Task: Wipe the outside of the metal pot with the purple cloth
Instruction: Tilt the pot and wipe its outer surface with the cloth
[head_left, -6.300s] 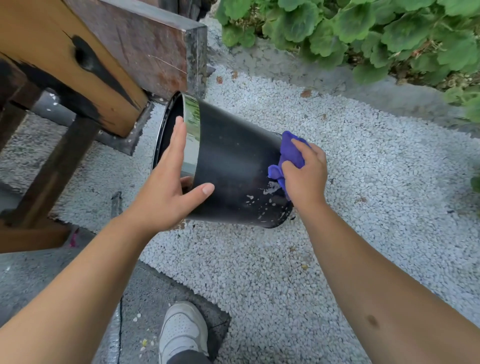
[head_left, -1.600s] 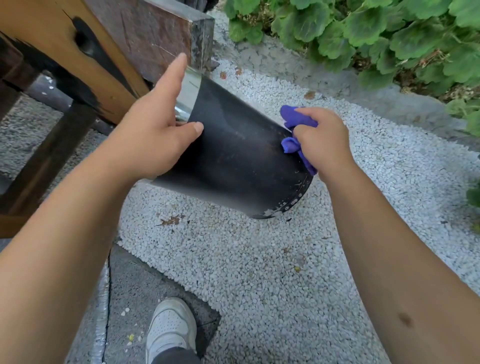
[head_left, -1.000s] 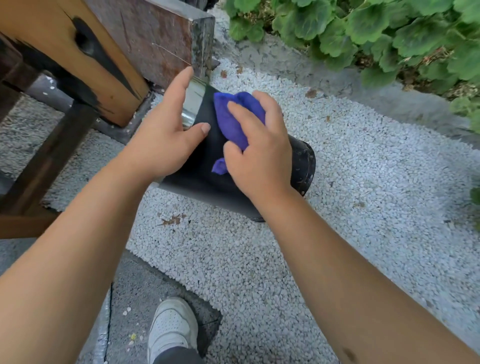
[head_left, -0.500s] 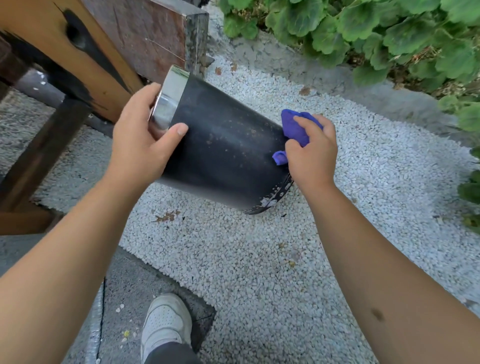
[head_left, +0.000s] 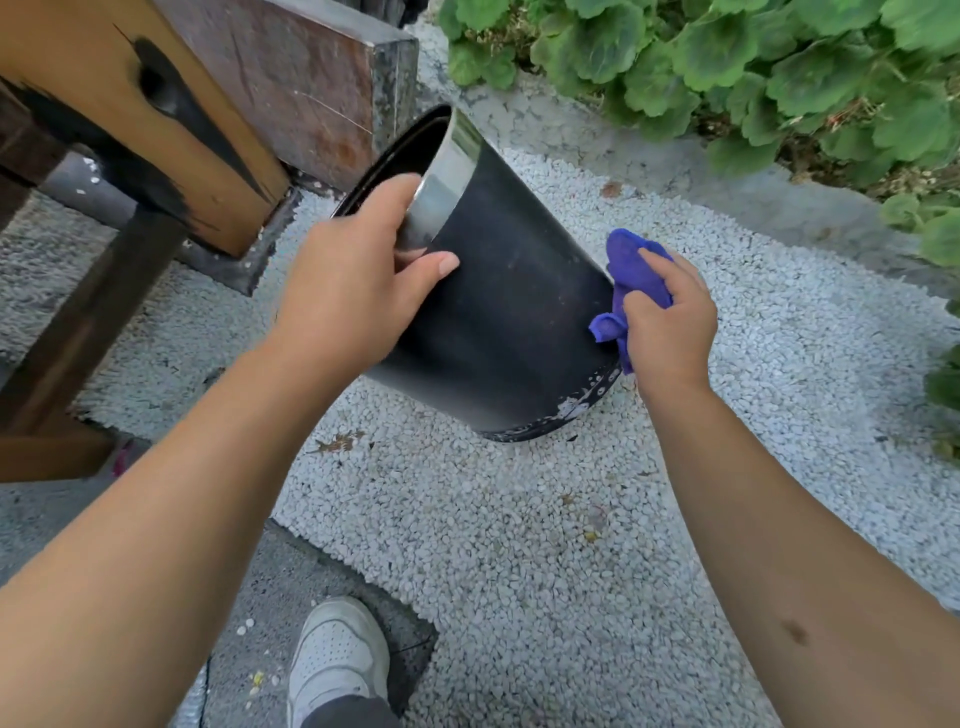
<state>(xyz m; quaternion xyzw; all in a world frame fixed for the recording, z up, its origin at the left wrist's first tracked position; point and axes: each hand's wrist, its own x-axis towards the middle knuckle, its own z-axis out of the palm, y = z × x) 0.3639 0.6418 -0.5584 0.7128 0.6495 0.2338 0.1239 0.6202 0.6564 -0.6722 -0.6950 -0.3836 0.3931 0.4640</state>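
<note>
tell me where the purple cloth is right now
In the head view the purple cloth is right of centre, bunched in the right hand and against the metal pot near its base.

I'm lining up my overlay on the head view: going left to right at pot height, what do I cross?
Wooden beam → left hand gripping the rim → metal pot, tilted on the white gravel → purple cloth → right hand pressing it to the pot's side.

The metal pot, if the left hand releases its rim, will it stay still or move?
Probably it tips or rolls: the metal pot is tilted, with the left hand gripping its rim, and its wall is round.
</note>
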